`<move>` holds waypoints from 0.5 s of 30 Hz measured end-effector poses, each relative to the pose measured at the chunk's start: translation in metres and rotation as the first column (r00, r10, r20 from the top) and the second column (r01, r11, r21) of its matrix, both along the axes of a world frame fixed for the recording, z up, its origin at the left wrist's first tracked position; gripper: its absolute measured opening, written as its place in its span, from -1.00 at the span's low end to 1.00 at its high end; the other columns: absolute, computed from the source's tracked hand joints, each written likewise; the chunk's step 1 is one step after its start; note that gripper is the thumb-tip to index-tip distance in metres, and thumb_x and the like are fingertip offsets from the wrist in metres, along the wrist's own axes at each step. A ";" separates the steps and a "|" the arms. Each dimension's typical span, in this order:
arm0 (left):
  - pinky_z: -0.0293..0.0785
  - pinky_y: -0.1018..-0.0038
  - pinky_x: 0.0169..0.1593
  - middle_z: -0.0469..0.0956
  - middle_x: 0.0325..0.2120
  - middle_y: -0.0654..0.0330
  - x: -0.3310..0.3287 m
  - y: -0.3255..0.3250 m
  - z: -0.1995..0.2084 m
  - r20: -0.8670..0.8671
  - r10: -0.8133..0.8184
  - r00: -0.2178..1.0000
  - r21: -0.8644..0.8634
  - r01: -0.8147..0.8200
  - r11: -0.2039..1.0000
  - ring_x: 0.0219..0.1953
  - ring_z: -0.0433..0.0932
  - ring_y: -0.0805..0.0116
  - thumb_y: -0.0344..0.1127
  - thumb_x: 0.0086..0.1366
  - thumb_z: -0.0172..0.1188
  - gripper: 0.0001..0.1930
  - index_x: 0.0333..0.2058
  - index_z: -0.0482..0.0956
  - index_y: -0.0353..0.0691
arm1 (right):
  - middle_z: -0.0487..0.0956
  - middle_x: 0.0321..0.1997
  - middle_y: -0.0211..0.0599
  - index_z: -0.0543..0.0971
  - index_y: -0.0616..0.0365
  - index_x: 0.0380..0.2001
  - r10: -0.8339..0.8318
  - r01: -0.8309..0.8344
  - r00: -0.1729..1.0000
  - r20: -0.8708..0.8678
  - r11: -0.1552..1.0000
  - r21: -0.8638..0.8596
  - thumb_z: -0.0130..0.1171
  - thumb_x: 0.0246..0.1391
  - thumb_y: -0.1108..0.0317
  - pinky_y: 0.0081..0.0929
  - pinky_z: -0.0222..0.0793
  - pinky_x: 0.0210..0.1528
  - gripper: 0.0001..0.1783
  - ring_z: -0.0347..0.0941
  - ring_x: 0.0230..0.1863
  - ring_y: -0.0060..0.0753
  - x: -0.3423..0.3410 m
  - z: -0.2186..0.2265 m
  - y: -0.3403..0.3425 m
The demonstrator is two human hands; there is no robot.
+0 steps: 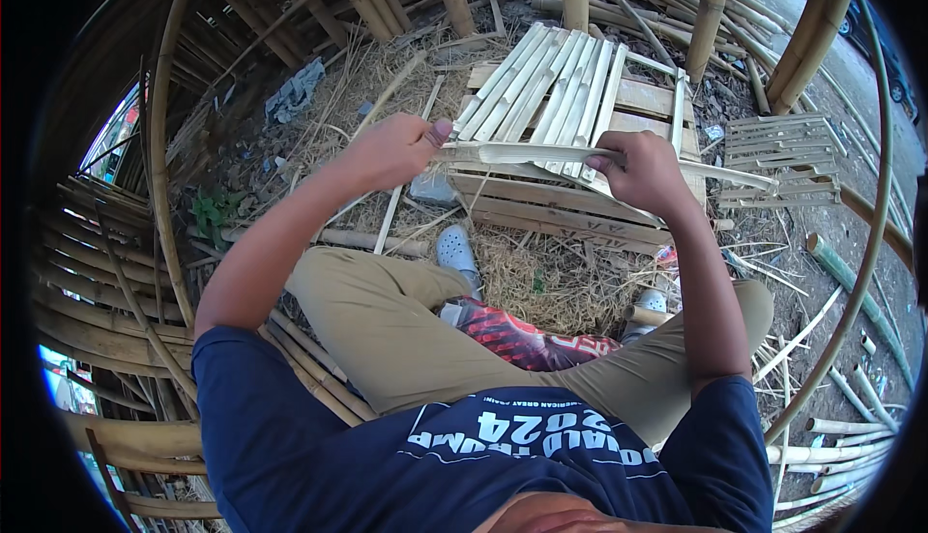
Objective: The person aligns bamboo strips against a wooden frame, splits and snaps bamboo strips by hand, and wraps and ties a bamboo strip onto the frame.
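Held strip: a long, thin bamboo strip [536, 154], cream-pale, smooth-looking and a little shiny, with straight long edges; it lies almost level at the centre of the frame, before the near edge of the crate top.
Strip's right side: a pale length also shows beyond the right hand, sloping slightly down; I cannot tell if it is the same piece.
Left hand [391, 151]: its grip is clenched on the strip's left end, with the thumb on the upper side.
Right hand [640, 168]: its grip is grasping the strip right of the centre, with the fingers curled around it.
Slats: a row of pale slats [532, 88], similar in colour, lies side by side and slanted in the upper middle.
Crate: a wooden crate [565, 207] of plain boards carries the slats.
Right of frame: a slatted panel [781, 137] lies on the ground; below it is a green bamboo pole [851, 277].
Lower middle: khaki trousers [377, 320], and a red patterned cloth [522, 335] between the legs.
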State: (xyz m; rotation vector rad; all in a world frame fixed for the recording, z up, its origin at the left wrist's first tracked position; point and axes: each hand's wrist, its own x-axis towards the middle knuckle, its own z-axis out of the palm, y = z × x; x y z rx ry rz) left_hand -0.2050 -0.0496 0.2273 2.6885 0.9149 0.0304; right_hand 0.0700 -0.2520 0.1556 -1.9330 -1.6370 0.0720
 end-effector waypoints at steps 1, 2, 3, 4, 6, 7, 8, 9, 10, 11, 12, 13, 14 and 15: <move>0.38 0.19 -0.34 0.47 -0.58 -0.05 0.002 -0.006 -0.004 -0.006 0.000 1.000 -0.003 0.000 1.000 -0.49 0.47 0.01 0.15 0.46 -0.08 -0.39 -0.45 0.51 -0.38 | 0.60 -0.58 -0.04 0.70 0.19 -0.41 -0.008 0.007 1.000 0.015 0.998 0.069 0.32 0.07 0.06 -0.08 0.43 -0.32 -0.64 0.57 -0.42 0.10 -0.001 -0.006 0.000; 0.37 0.14 -0.37 0.45 -0.63 -0.07 0.004 -0.010 -0.008 0.005 -0.069 0.998 0.204 0.067 0.977 -0.53 0.47 -0.07 0.06 0.46 -0.08 -0.43 -0.52 0.49 -0.37 | 0.60 -0.58 -0.04 0.70 0.19 -0.41 -0.009 0.009 1.000 0.009 0.998 0.065 0.32 0.07 0.06 -0.08 0.43 -0.32 -0.64 0.57 -0.42 0.10 -0.001 -0.009 -0.003; 0.36 0.10 -0.40 0.44 -0.68 -0.08 0.006 -0.013 -0.011 0.001 -0.142 0.990 0.401 0.129 0.907 -0.56 0.46 -0.15 -0.03 0.47 -0.08 -0.45 -0.60 0.47 -0.35 | 0.58 -0.60 -0.05 0.70 0.19 -0.45 -0.024 0.021 0.999 0.035 0.997 0.074 0.31 0.08 -0.01 -0.08 0.43 -0.34 -0.58 0.56 -0.45 0.11 -0.001 -0.009 -0.008; 0.36 0.10 -0.40 0.44 -0.68 -0.08 0.007 -0.014 -0.013 -0.008 -0.144 0.990 0.396 0.135 0.908 -0.56 0.46 -0.15 -0.03 0.47 -0.08 -0.45 -0.60 0.47 -0.35 | 0.57 -0.63 -0.06 0.69 0.20 -0.49 -0.037 0.032 0.998 0.057 0.996 0.082 0.30 0.08 -0.09 -0.09 0.42 -0.37 -0.51 0.56 -0.48 0.11 -0.003 -0.011 -0.011; 0.40 0.05 -0.47 0.46 -0.72 -0.06 0.011 -0.016 -0.017 0.161 -0.327 0.931 0.460 0.222 0.860 -0.60 0.49 -0.16 -0.10 0.44 -0.05 -0.49 -0.65 0.53 -0.26 | 0.52 -0.72 -0.12 0.65 0.19 -0.63 -0.062 0.050 0.993 0.103 0.993 0.109 0.27 0.07 -0.21 -0.14 0.38 -0.48 -0.39 0.53 -0.59 0.06 -0.005 -0.019 -0.014; 0.40 0.05 -0.47 0.46 -0.72 -0.06 0.013 -0.018 -0.019 0.158 -0.331 0.930 0.455 0.228 0.861 -0.60 0.49 -0.16 -0.10 0.44 -0.05 -0.49 -0.65 0.53 -0.26 | 0.50 -0.75 -0.15 0.63 0.17 -0.67 -0.133 0.118 0.977 0.167 0.988 0.098 0.27 0.06 -0.22 -0.15 0.36 -0.52 -0.39 0.52 -0.62 0.02 -0.007 -0.018 -0.015; 0.40 0.05 -0.46 0.45 -0.73 -0.05 0.016 -0.020 -0.020 0.161 -0.286 0.945 0.403 0.202 0.892 -0.60 0.49 -0.15 -0.12 0.42 -0.04 -0.51 -0.66 0.53 -0.25 | 0.48 -0.78 -0.18 0.61 0.15 -0.71 -0.201 0.184 0.952 0.232 0.979 0.092 0.27 0.06 -0.22 -0.16 0.33 -0.56 -0.38 0.50 -0.65 -0.02 -0.007 -0.018 -0.017; 0.41 0.05 -0.46 0.45 -0.73 -0.04 0.019 -0.022 -0.021 0.160 -0.241 0.957 0.351 0.174 0.920 -0.60 0.50 -0.14 -0.14 0.41 -0.03 -0.53 -0.67 0.52 -0.25 | 0.45 -0.82 -0.23 0.56 0.11 -0.76 -0.221 0.176 0.941 0.258 0.967 0.186 0.29 0.04 -0.23 -0.19 0.28 -0.62 -0.37 0.46 -0.71 -0.08 -0.005 -0.020 -0.019; 0.41 0.05 -0.46 0.45 -0.73 -0.04 0.022 -0.023 -0.023 0.158 -0.245 0.957 0.347 0.178 0.921 -0.60 0.50 -0.14 -0.14 0.41 -0.03 -0.53 -0.67 0.52 -0.25 | 0.45 -0.82 -0.23 0.56 0.11 -0.76 -0.224 0.180 0.940 0.256 0.967 0.182 0.29 0.04 -0.23 -0.19 0.28 -0.62 -0.37 0.46 -0.71 -0.08 -0.003 -0.017 -0.021; 0.40 0.05 -0.46 0.44 -0.73 -0.04 0.025 -0.024 -0.025 0.153 -0.290 0.945 0.364 0.219 0.905 -0.61 0.49 -0.14 -0.13 0.41 -0.03 -0.52 -0.68 0.51 -0.24 | 0.45 -0.81 -0.23 0.56 0.10 -0.76 -0.220 0.169 0.937 0.271 0.965 0.198 0.30 0.03 -0.22 -0.20 0.28 -0.62 -0.38 0.46 -0.71 -0.08 -0.001 -0.013 -0.024; 0.40 0.06 -0.47 0.44 -0.74 -0.04 0.027 -0.025 -0.027 0.148 -0.333 0.931 0.381 0.258 0.888 -0.61 0.49 -0.13 -0.12 0.41 -0.03 -0.51 -0.69 0.50 -0.23 | 0.45 -0.81 -0.24 0.56 0.09 -0.76 -0.216 0.157 0.934 0.285 0.964 0.214 0.31 0.02 -0.21 -0.21 0.29 -0.62 -0.39 0.46 -0.71 -0.08 0.000 -0.011 -0.025; 0.40 0.06 -0.47 0.44 -0.74 -0.04 0.032 -0.027 -0.030 0.148 -0.340 0.929 0.376 0.265 0.888 -0.61 0.49 -0.13 -0.12 0.41 -0.03 -0.51 -0.69 0.50 -0.23 | 0.44 -0.82 -0.24 0.54 0.09 -0.78 -0.218 0.138 0.924 0.315 0.957 0.257 0.33 0.00 -0.19 -0.24 0.28 -0.62 -0.40 0.46 -0.71 -0.10 0.004 -0.012 -0.026; 0.36 0.08 -0.49 0.41 -0.74 -0.04 0.036 -0.029 -0.033 0.160 -0.350 0.923 0.391 0.266 0.881 -0.63 0.46 -0.14 -0.17 0.41 -0.01 -0.53 -0.69 0.46 -0.26 | 0.44 -0.82 -0.24 0.54 0.09 -0.78 -0.222 0.145 0.923 0.314 0.957 0.252 0.33 0.00 -0.19 -0.24 0.28 -0.62 -0.40 0.46 -0.71 -0.10 0.008 -0.016 -0.026; 0.31 0.11 -0.51 0.37 -0.75 -0.05 0.040 -0.030 -0.036 0.173 -0.360 0.917 0.405 0.267 0.874 -0.64 0.43 -0.14 -0.22 0.40 0.02 -0.55 -0.68 0.42 -0.28 | 0.42 -0.82 -0.24 0.53 0.09 -0.78 -0.211 0.131 0.925 0.317 0.958 0.256 0.34 -0.01 -0.18 -0.23 0.28 -0.63 -0.40 0.46 -0.72 -0.11 0.012 -0.020 -0.026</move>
